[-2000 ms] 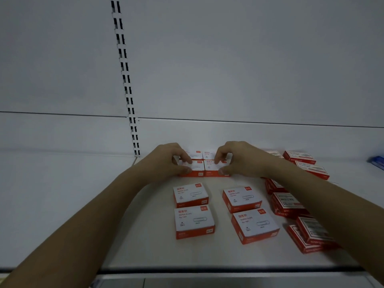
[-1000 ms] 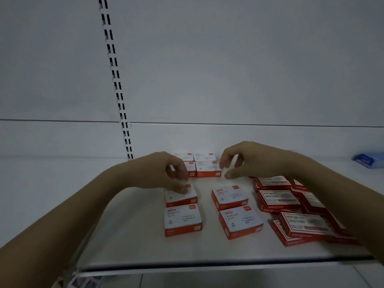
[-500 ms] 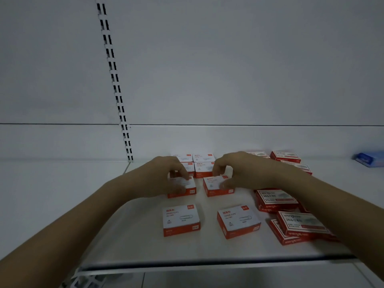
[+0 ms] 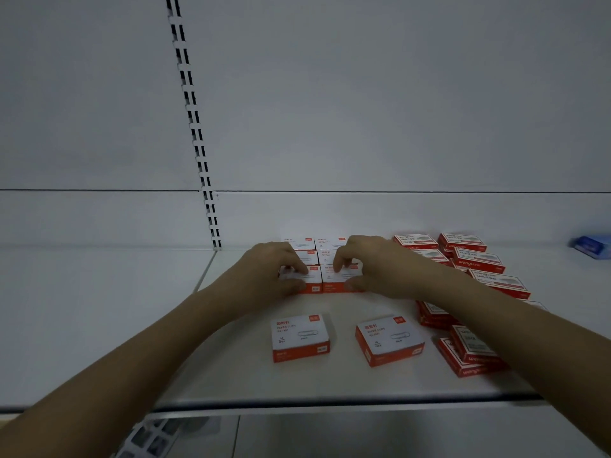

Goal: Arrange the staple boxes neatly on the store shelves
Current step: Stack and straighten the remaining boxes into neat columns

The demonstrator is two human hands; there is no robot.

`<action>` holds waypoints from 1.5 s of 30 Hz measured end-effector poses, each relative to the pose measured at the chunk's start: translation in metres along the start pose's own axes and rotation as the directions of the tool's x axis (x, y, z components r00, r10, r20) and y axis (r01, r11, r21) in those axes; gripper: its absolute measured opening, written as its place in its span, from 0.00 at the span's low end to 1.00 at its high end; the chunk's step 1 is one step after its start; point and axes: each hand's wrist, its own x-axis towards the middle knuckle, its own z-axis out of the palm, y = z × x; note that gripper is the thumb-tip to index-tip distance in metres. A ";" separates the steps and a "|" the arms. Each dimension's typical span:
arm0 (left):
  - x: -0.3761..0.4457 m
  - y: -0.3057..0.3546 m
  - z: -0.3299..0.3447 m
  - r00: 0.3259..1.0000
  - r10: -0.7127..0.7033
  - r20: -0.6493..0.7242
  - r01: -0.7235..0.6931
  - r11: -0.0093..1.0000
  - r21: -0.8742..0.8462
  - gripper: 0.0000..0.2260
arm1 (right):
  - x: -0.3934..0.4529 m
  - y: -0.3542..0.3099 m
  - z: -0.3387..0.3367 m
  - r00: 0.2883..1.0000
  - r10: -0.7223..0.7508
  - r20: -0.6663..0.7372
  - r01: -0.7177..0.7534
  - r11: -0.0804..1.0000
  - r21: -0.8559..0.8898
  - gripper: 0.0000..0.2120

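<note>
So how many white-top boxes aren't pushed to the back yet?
2. One loose box sits front left on the shelf, the other beside it to the right, slightly turned. The hands hold two more against the back rows.

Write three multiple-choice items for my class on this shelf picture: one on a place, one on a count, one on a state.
1. Where is the blue packet?
A. At the shelf's far right
B. Between the hands
C. On the front edge

2. How many white-topped boxes lie loose in front of the hands?
A. Two
B. Four
C. Five

3. What is the left hand doing?
A. Hanging idle
B. Gripping a box
C. Pointing at the wall

Answers:
1 A: the packet sits by the back wall at the right edge.
2 A: one box and another lie apart from the rows.
3 B: its fingers curl round the left box, as the right hand does round the right box.
</note>
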 end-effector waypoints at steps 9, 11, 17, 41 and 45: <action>-0.008 0.006 -0.004 1.000 -0.002 0.013 0.001 0.998 0.070 0.13 | -0.003 -0.003 -0.006 1.000 0.027 0.012 -0.027 1.000 0.009 0.16; -0.012 0.010 -0.013 0.998 0.042 0.047 -0.043 0.999 0.021 0.11 | -0.010 -0.004 -0.013 0.999 0.019 -0.026 -0.018 0.999 0.046 0.16; -0.031 0.029 -0.041 0.927 0.073 0.369 -0.018 0.989 -0.150 0.16 | -0.042 -0.014 -0.045 0.944 0.028 0.328 -0.080 0.986 0.146 0.17; -0.029 0.019 0.006 0.988 -0.042 -0.152 0.010 0.979 -0.203 0.17 | -0.030 -0.023 -0.001 0.993 0.080 -0.091 -0.059 0.975 0.215 0.16; -0.020 0.034 0.000 0.893 -0.433 -0.121 0.257 0.712 -0.654 0.18 | -0.016 -0.022 -0.006 0.893 0.424 -0.147 -0.240 0.728 0.643 0.24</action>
